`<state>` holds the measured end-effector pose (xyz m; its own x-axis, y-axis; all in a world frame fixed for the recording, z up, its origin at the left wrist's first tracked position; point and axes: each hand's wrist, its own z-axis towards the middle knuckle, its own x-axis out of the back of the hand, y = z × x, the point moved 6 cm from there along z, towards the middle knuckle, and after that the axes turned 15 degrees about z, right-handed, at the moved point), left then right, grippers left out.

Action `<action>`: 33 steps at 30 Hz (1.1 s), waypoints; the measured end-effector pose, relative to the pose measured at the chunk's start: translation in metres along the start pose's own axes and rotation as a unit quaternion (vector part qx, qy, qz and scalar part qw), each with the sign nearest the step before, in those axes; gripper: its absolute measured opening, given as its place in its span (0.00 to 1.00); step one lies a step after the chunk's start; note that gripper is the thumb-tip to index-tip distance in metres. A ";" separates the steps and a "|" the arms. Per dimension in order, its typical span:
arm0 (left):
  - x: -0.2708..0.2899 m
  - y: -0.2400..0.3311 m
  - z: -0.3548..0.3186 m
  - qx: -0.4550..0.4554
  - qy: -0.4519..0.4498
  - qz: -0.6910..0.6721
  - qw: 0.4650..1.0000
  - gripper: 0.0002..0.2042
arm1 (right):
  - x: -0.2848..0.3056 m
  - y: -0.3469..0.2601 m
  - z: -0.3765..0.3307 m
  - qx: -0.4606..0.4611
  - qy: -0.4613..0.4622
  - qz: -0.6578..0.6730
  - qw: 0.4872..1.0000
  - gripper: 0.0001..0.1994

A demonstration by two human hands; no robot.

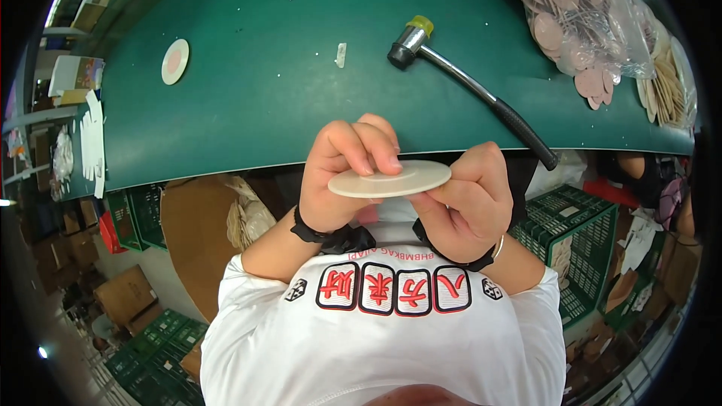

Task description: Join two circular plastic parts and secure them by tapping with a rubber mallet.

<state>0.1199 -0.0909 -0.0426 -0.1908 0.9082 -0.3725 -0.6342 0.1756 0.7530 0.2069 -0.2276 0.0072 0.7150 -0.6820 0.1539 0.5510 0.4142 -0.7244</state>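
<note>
A cream-coloured round disc (389, 182) is held nearly level in front of my chest, just off the table's near edge. My left hand (344, 169) grips its left side, with fingertips resting on the upper face. My right hand (472, 199) pinches the right rim between thumb and curled fingers. Another cream disc with a pinkish centre (176, 62) lies at the table's far left. A mallet (470, 86) with a black grip, metal shaft and yellow-and-black head lies on the right part of the table, its handle end jutting over the near edge.
A clear plastic bag of pink round pieces (579, 15) sits at the far right, several spilling out, beside a bag of cream discs (668, 86). Green plastic crates (568, 244) stand below on the right, a brown carton (197, 233) on the left. White strips (93, 143) lie at the table's left end.
</note>
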 end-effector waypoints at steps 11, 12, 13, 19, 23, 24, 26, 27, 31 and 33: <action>0.002 0.011 -0.001 0.061 0.051 0.099 0.992 0.08 | 0.002 -0.001 0.004 -0.033 0.002 0.004 0.999 0.11; 0.002 0.012 -0.001 0.061 0.051 0.099 0.992 0.08 | 0.002 -0.001 0.004 -0.033 0.002 0.001 0.999 0.12; 0.002 0.012 -0.002 0.064 0.051 0.095 0.992 0.08 | 0.002 -0.001 0.004 -0.032 0.003 -0.003 0.999 0.12; 0.002 0.014 -0.004 0.084 0.035 0.093 0.992 0.08 | 0.002 -0.006 0.004 -0.016 0.013 -0.013 1.000 0.13; 0.002 0.013 -0.002 0.041 0.043 0.042 0.997 0.07 | 0.002 -0.007 0.003 -0.006 0.015 -0.016 1.000 0.14; 0.002 0.012 -0.002 0.042 0.042 0.041 0.997 0.07 | 0.001 -0.007 0.003 -0.004 0.013 -0.012 1.000 0.14; 0.001 0.012 -0.001 0.034 0.034 0.031 0.998 0.08 | 0.002 -0.008 0.002 -0.002 0.011 -0.008 1.000 0.14; 0.000 0.013 -0.001 0.030 0.030 0.026 0.999 0.08 | 0.002 -0.008 0.001 -0.005 0.009 -0.005 1.000 0.14; -0.002 0.016 0.000 0.038 0.039 0.023 0.998 0.08 | 0.003 -0.006 0.002 -0.015 0.007 0.016 1.000 0.15; -0.003 0.016 0.001 0.034 0.040 0.021 0.998 0.08 | 0.003 -0.004 0.001 -0.016 0.014 0.038 0.999 0.15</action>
<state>0.1114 -0.0909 -0.0290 -0.2772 0.8820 -0.3811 -0.5734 0.1664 0.8022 0.2070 -0.2309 0.0112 0.7414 -0.6664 0.0786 0.4810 0.4460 -0.7548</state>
